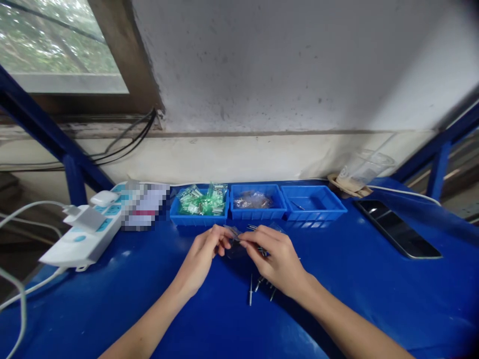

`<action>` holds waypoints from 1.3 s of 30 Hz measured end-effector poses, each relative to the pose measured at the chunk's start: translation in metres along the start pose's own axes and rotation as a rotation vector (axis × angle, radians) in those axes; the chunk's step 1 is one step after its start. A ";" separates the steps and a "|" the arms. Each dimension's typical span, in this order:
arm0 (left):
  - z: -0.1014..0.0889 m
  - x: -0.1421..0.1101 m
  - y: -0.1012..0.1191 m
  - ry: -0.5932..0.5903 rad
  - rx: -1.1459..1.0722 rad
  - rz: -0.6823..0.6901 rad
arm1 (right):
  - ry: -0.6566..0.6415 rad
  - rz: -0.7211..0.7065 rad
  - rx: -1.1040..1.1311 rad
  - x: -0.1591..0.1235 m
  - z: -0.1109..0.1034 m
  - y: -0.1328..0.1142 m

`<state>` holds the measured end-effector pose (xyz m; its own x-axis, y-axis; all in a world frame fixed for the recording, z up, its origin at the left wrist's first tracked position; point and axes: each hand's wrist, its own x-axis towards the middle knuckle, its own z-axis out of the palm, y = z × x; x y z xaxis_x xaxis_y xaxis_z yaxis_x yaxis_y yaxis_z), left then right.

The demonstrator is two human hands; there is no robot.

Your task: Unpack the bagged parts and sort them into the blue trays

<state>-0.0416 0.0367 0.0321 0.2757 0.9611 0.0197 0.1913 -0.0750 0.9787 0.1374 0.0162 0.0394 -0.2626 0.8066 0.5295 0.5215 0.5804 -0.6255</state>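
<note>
Between both hands is a small clear plastic bag, above the blue tabletop. My left hand pinches its left side, and my right hand pinches its right side. Loose metal pins that look like blind rivets lie on the table below and beside my right hand, which partly covers them. Beyond the hands, a left blue bin holds green-tinted bags of metal pieces. Clear bags fill the middle bin. One thin metal pin lies in the right bin.
A white power strip with plugs and cables occupies the left side. Beside it is a pixelated patch. On the right lie a black phone and a clear plastic cup on a brown holder. A wall stands behind.
</note>
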 end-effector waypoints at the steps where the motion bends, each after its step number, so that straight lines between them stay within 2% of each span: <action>1: -0.001 0.001 0.000 0.010 -0.056 -0.048 | -0.003 -0.046 -0.033 -0.001 0.002 0.001; 6: -0.003 0.004 -0.002 0.018 -0.164 -0.135 | 0.073 -0.109 -0.059 -0.002 0.007 0.004; 9: -0.002 0.004 0.000 0.044 -0.097 -0.062 | 0.100 -0.073 0.017 0.000 0.006 0.002; 11: -0.002 0.002 0.001 0.103 -0.015 0.062 | 0.082 0.077 0.103 0.002 0.006 -0.001; 13: -0.003 0.000 0.003 0.165 0.034 0.174 | 0.057 0.293 0.258 0.004 0.006 -0.001; 15: -0.004 -0.001 0.003 0.192 0.024 0.222 | 0.058 0.464 0.469 0.007 0.007 -0.001; 18: -0.007 -0.001 0.000 0.162 -0.017 0.223 | 0.044 0.565 0.691 0.008 0.010 0.000; 21: -0.008 0.002 -0.004 0.102 0.033 0.197 | 0.040 0.607 0.738 0.008 0.012 -0.001; 23: -0.007 0.003 -0.006 0.100 0.159 0.180 | 0.150 0.629 0.765 0.010 0.006 0.001; 25: -0.005 0.005 -0.009 0.134 0.347 0.191 | 0.379 0.603 0.797 0.016 -0.009 0.005; 27: -0.003 0.005 -0.013 0.155 0.542 0.213 | 0.688 0.495 0.777 0.025 -0.032 0.012; 29: -0.001 0.004 -0.017 0.136 0.703 0.227 | 0.946 0.332 0.633 0.034 -0.058 0.020; 31: 0.001 0.004 -0.021 0.112 0.825 0.231 | 1.048 0.246 0.461 0.036 -0.080 0.029; 33: 0.002 0.004 -0.024 0.096 0.903 0.231 | 1.001 0.263 0.283 0.028 -0.093 0.039; 35: 0.002 0.004 -0.024 0.082 0.926 0.213 | 0.840 0.345 0.046 0.010 -0.096 0.049; 37: 0.003 0.004 -0.022 0.066 0.917 0.187 | 0.588 0.401 -0.270 -0.014 -0.092 0.058; 39: 0.003 0.004 -0.020 0.047 0.898 0.170 | 0.262 0.335 -0.536 -0.037 -0.083 0.065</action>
<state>-0.0417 0.0415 0.0119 0.3320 0.9266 0.1767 0.8181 -0.3761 0.4351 0.2488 0.0151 0.0267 0.1526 0.8403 0.5203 0.8880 0.1144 -0.4453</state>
